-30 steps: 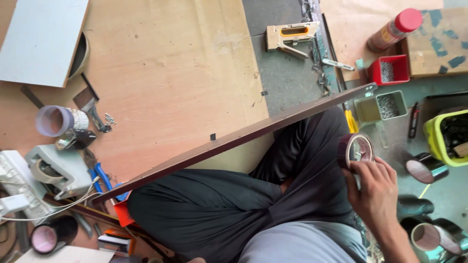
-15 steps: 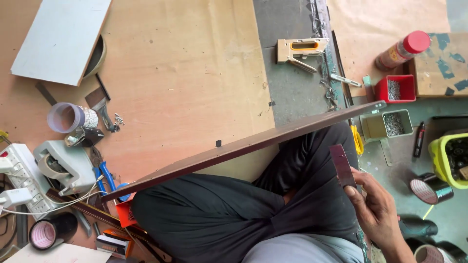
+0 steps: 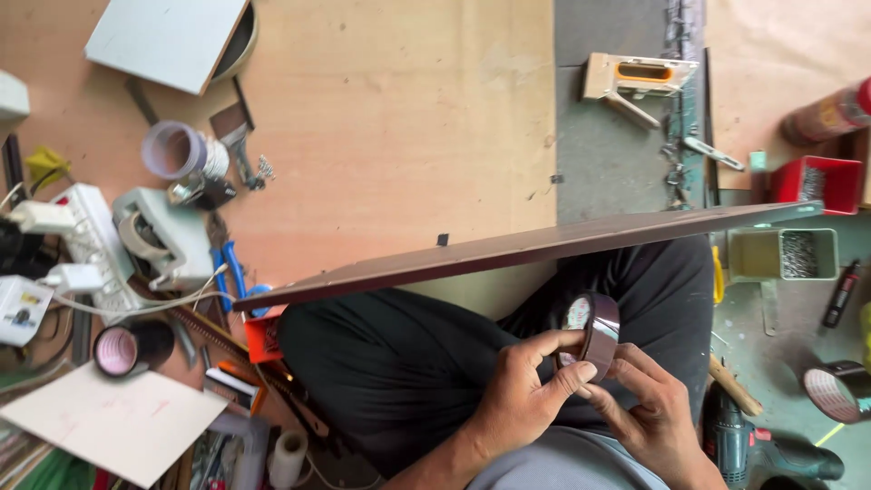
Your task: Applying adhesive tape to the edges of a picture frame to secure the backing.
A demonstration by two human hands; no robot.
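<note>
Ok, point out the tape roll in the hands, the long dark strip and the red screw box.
tape roll [image 3: 601, 338], head view, on its brown outer band
strip [image 3: 526, 251], head view, mid-length on its dark face
red box [image 3: 787, 182], head view, on its left wall

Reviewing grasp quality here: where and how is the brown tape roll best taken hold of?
Best by the flat side faces of the brown tape roll, pinched from below, the person's side. It stands on edge above the lap, its banded rim facing the left hand and right hand, so holding the faces likely leaves the rim free for picking at.
</note>
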